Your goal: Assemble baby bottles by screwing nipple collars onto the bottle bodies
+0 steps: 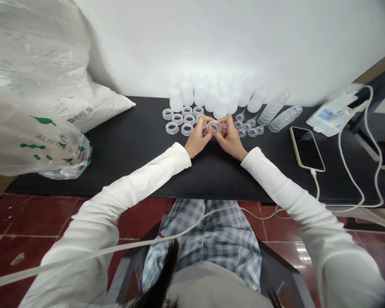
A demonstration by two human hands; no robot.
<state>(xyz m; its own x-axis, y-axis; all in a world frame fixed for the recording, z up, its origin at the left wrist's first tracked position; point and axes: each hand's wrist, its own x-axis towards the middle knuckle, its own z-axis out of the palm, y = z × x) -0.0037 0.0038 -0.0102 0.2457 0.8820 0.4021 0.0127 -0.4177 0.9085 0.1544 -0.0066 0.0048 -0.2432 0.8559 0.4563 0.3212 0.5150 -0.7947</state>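
Between my two hands, above the black table, is a clear plastic ring. My left hand pinches its left side with thumb and fingers. On the other side my right hand grips the same ring, its fingers partly hidden behind it. Several loose clear rings lie in rows just left of my left hand. Close to my right hand is a group of small clear pieces with thin pointed tips. Behind both hands stand several translucent white bottles, their outlines washed out by glare.
Two clear stacks of nested cups lie on the right. Further right are a phone on a white cable and a white box with blue markings. Large plastic bags cover the table's left end. A white wall rises behind.
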